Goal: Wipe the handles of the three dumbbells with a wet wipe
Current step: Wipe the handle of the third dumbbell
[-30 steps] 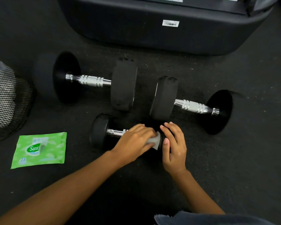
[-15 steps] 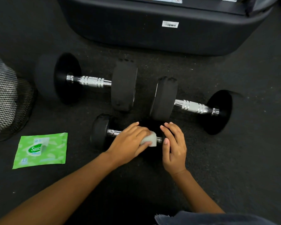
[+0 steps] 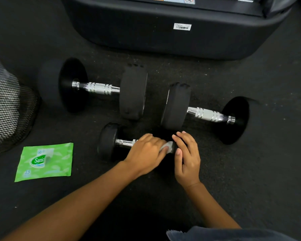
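Wiping chrome handle (image 3: 125, 142) of small black dumbbell (image 3: 109, 141): white wet wipe (image 3: 167, 148) gripped round it in left hand (image 3: 146, 152), end weight steadied under curled right hand (image 3: 187, 154). Next likely calls for strokes toward the bare metal.

Floor (image 3: 259, 180): small dumbbell (image 3: 109, 142) under left grip (image 3: 145, 154), left big dumbbell (image 3: 97, 87) and right big dumbbell (image 3: 207, 114) beyond, wipe packet (image 3: 44, 161) leftward

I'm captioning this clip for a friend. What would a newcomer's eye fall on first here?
The hands at centre: the left hand holds a white wipe on the chrome handle of the small dumbbell while the right hand holds its right end. Behind them lie the big left dumbbell and big right dumbbell, and a bright green wipe pack lies at left.
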Tool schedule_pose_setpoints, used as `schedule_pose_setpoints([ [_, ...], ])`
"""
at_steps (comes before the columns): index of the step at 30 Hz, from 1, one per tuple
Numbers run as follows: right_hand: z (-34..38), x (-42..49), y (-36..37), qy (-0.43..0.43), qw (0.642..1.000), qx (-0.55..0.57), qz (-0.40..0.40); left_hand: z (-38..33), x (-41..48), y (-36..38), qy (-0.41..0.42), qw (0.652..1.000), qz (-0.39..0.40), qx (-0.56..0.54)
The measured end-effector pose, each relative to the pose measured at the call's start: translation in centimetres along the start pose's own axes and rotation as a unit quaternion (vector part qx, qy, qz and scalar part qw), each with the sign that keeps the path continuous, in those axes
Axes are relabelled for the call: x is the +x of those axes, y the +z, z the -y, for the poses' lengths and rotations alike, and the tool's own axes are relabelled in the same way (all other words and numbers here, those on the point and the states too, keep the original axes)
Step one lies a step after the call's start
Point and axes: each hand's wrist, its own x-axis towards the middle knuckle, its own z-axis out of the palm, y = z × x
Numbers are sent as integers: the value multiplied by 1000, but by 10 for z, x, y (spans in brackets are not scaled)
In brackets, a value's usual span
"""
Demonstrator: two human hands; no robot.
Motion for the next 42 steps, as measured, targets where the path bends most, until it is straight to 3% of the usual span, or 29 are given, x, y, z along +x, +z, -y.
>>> schedule_pose_setpoints([
  [7,0,1,-2,-8,1000,-2,4,23,-9,-9,82,996,-6,-17],
  [15,0,0,0,-3,1000,-1,2,14,6,-8,-20,999,42,-17],
  [22,0,0,-2,-4,1000,-4,8,23,-5,-9,97,993,30,-59],
  [27,1,1,-1,4,1000,-2,5,16,0,-5,76,994,13,-73],
  [35,0,0,-3,0,1000,-12,14,17,-9,-3,113,991,-32,-58],
  [38,0,0,-2,3,1000,-10,12,35,-18,-10,105,993,-32,-38],
  [42,-1,0,-1,1,1000,-5,11,27,-22,-9,30,997,-31,-65],
])
